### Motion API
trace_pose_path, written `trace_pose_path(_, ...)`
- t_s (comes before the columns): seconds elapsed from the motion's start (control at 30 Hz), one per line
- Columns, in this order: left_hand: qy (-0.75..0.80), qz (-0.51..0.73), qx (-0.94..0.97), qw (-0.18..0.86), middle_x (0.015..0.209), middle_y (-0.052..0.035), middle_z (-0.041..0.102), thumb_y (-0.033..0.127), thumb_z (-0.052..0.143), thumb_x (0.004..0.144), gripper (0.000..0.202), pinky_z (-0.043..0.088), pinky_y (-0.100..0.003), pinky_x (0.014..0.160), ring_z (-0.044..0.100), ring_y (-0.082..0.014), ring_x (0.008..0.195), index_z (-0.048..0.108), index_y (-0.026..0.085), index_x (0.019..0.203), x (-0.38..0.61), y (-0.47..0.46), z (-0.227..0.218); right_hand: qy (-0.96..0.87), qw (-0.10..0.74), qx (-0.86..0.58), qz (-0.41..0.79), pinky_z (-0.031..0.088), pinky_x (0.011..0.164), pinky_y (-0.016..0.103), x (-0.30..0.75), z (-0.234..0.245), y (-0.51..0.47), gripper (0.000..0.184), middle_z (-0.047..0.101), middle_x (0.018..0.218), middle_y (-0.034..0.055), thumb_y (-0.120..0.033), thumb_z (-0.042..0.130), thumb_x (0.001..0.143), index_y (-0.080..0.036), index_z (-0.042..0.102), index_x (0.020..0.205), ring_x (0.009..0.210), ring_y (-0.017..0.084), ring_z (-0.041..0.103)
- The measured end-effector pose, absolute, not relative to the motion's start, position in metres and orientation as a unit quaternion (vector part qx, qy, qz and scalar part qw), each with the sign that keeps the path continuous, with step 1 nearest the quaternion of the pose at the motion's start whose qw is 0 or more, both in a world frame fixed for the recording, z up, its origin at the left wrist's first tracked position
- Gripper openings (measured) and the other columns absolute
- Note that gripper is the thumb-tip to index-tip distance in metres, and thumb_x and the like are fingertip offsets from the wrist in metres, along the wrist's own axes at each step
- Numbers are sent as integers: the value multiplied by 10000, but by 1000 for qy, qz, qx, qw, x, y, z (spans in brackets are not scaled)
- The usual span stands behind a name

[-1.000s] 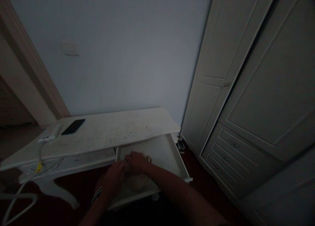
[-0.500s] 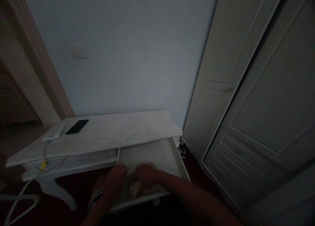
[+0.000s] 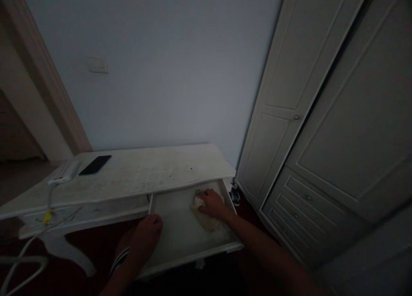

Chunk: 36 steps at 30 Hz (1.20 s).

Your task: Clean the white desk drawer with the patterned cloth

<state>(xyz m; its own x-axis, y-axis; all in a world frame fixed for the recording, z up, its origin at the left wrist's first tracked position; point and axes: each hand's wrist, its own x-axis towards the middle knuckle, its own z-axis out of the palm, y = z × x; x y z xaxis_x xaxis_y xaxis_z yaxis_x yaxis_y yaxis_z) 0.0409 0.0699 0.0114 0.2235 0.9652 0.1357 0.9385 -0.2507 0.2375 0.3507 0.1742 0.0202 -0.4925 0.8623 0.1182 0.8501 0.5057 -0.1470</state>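
A white drawer is pulled out from the white table. Inside it, toward the back right, my right hand presses a crumpled beige cloth against the drawer's bottom, fingers curled over it. A patterned dark patch shows on the cloth by the fingertips. My left hand is closed over the drawer's left side wall, its thumb side toward the inside. The underside of that grip is hidden.
A dark phone and a white power strip with a cable lie on the table's left end. A white wardrobe stands close on the right. Shoes sit on the red floor between table and wardrobe.
My right hand has moved with the cloth from the drawer's front left toward its back right. My left hand stays at the left side wall. The view has shifted slightly.
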Motion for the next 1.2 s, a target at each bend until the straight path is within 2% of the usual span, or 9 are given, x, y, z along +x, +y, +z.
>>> trace_pose_path(0.17, 608, 97, 786, 52, 1040, -95, 714, 56, 484, 918, 299, 454, -364, 952, 634, -240, 1039, 750, 191, 891, 41, 70, 18, -842, 115, -526, 30, 479, 961, 439, 309, 17, 188, 532, 646, 1219, 165, -492, 712, 871, -187, 663, 1304, 1145, 335, 591)
trace_pose_path(0.33, 607, 89, 789, 31, 1060, -93, 718, 40, 469, 915, 319, 451, -355, 960, 634, -234, 1040, 749, 191, 899, 40, 71, 14, -859, 130, -494, 37, 471, 993, 469, 259, 12, 181, 553, 630, 1275, 159, -525, 697, 887, -214, 641, 1341, 1192, 340, 566)
trace_pose_path(0.53, 593, 108, 797, 35, 1054, -90, 712, 48, 479, 916, 300, 439, -355, 967, 627, -229, 1035, 738, 198, 941, 35, 74, 0, -932, 94, -346, 42, 480, 959, 435, 228, -11, 148, 632, 655, 1237, 96, -629, 785, 797, -311, 658, 1328, 1104, 306, 605)
trace_pose_path(0.63, 589, 111, 799, 33, 1009, -97, 705, 38, 468, 910, 305, 438, -352, 942, 628, -231, 1001, 732, 190, 891, 35, 74, -1, -971, 59, -232, 22, 476, 920, 410, 232, -24, 133, 553, 662, 1200, 91, -593, 754, 843, -314, 668, 1312, 1058, 295, 617)
trace_pose_path(0.73, 595, 122, 794, 22, 978, -95, 702, 44, 467, 915, 294, 439, -349, 911, 628, -233, 970, 722, 183, 867, 38, 71, 0, -981, 33, -192, 17, 469, 892, 383, 253, -22, 125, 580, 657, 1209, 74, -554, 761, 841, -351, 631, 1369, 1045, 284, 624)
trace_pose_path(0.9, 602, 128, 788, 41, 1025, -91, 714, 37, 459, 927, 305, 438, -338, 951, 638, -218, 1010, 717, 188, 870, 42, 67, 13, -965, -33, -260, 32, 475, 903, 391, 310, 5, 136, 649, 668, 1212, 84, -527, 823, 782, -339, 633, 1373, 1065, 301, 644)
trace_pose_path(1.0, 608, 112, 784, 56, 1031, -96, 719, 55, 434, 960, 327, 449, -337, 960, 650, -217, 1023, 723, 185, 878, 44, 65, 23, -925, -13, -377, 50, 478, 938, 389, 344, 20, 147, 672, 679, 1247, 93, -515, 861, 732, -303, 653, 1335, 1112, 306, 645)
trace_pose_path(1.1, 615, 99, 781, 50, 1033, -102, 718, 70, 422, 973, 334, 458, -349, 955, 653, -227, 1024, 727, 185, 898, 45, 64, 26, -871, 33, -488, 37, 492, 940, 412, 364, 28, 156, 608, 678, 1291, 136, -468, 785, 811, -246, 628, 1355, 1140, 326, 646)
trace_pose_path(1.2, 611, 91, 786, 39, 1058, -104, 719, 65, 435, 960, 323, 454, -356, 967, 652, -231, 1033, 730, 190, 926, 44, 65, 23, -843, 57, -535, 19, 498, 947, 448, 362, 32, 166, 511, 657, 1342, 184, -421, 662, 913, -186, 612, 1364, 1176, 346, 630)
